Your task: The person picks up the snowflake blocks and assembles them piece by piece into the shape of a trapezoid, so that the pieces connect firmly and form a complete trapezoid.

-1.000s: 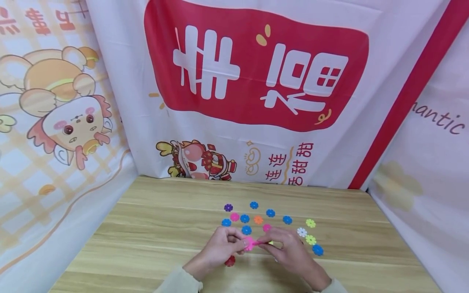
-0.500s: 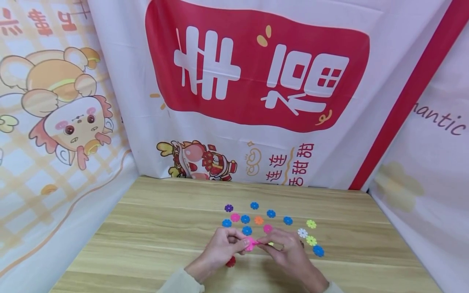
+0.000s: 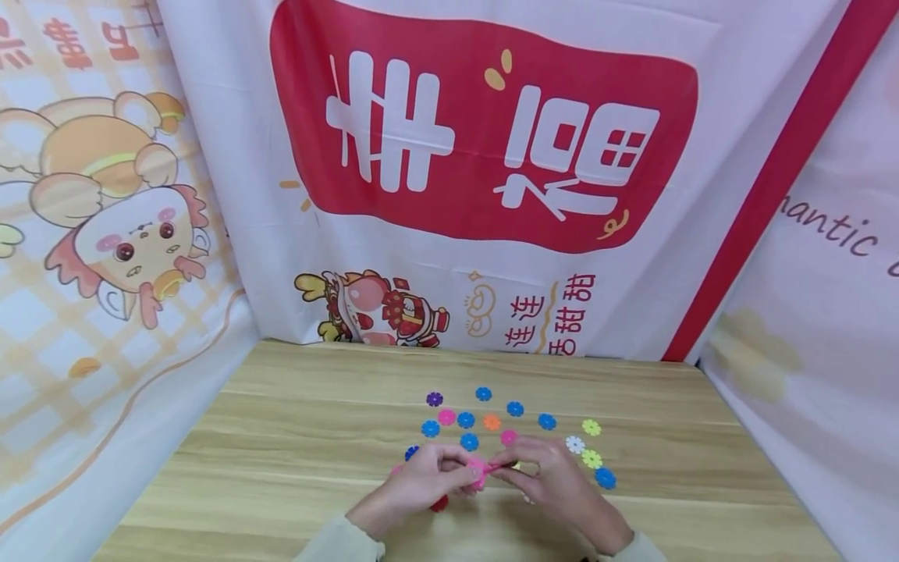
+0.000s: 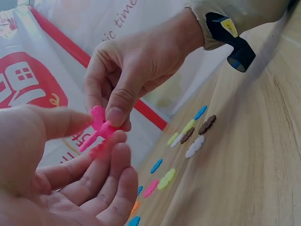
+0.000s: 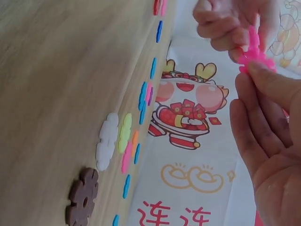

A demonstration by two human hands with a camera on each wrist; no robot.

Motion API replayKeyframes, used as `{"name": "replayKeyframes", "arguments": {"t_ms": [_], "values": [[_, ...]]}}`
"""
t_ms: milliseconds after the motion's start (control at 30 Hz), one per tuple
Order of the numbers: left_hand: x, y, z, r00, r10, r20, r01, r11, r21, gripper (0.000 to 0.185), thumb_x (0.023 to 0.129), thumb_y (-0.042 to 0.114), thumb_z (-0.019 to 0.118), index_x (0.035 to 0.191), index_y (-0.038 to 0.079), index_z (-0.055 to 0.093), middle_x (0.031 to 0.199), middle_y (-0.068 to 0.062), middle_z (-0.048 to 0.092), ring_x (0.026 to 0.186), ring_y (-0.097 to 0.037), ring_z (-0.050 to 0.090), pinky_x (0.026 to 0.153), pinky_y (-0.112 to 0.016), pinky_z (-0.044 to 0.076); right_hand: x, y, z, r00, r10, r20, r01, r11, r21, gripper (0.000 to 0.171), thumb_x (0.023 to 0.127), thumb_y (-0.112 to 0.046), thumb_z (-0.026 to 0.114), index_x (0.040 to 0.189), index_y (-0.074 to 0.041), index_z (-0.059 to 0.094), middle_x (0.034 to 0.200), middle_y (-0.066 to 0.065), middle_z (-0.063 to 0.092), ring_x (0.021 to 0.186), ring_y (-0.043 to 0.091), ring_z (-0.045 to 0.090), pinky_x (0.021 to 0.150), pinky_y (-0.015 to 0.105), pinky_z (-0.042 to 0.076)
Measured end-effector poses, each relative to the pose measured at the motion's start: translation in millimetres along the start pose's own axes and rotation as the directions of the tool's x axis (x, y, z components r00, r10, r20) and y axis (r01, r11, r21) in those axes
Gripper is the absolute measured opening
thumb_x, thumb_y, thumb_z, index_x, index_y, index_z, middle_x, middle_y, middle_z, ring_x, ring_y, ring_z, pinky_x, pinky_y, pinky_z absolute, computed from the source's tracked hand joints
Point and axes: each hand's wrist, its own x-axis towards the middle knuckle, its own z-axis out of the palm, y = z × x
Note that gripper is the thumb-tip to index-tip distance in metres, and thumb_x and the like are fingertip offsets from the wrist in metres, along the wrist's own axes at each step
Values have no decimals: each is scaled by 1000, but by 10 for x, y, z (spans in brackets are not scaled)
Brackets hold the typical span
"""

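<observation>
In the head view my left hand (image 3: 427, 478) and right hand (image 3: 555, 478) meet above the table's front half. Between them are two pink notched plastic snowflake discs (image 3: 477, 473), set crosswise against each other. The left thumb and fingers pinch one disc. My right thumb and index finger pinch the other, seen edge-on in the head view. In the left wrist view the pink discs (image 4: 99, 127) touch and look slotted together; how deep the slots sit cannot be told. The right wrist view shows the same pink discs (image 5: 256, 56) at the fingertips.
Loose discs lie flat on the wooden table (image 3: 281, 437): several blue discs (image 3: 515, 409), an orange disc (image 3: 492, 421), a white disc (image 3: 575, 445), yellow-green discs (image 3: 592, 459), and a red disc (image 3: 439, 503) by the left wrist. A brown disc (image 5: 83, 197) lies near the right hand. Printed cloth (image 3: 485, 156) walls the table.
Both hands keep their pinch on the pink discs. The left hand has turned and dipped slightly, and a dark blue disc and a pink edge now show beside it. The head view has shifted a little.
</observation>
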Motion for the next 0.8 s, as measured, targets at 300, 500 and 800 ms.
{"name": "replayKeyframes", "arguments": {"t_ms": [300,500,800], "values": [[-19,-46,85,998,-7,69,9,1000,-29,28,102,31,72,115,7,78,103,-9,81,90,-13,73,83,-27,61,15,-8,10,991,-124,52,117,986,118,15,91,-11,82,104,-18,81,99,-6,81,90,4,76,80,18,62],[-112,-46,-24,998,-3,62,1,999,36,30,101,35,72,116,10,79,102,-4,80,87,-11,70,76,-24,58,81,-91,-6,983,-35,178,17,995,99,13,94,-18,81,106,-21,81,100,-11,80,91,0,74,82,22,63],[-387,-76,-400,997,-65,-45,70,990,121,40,103,44,68,121,9,77,111,-8,79,99,-18,70,88,-35,59,232,-155,97,916,119,383,-125,992,-10,22,91,-22,84,112,-16,80,105,-5,80,95,1,70,85,24,63]]}}
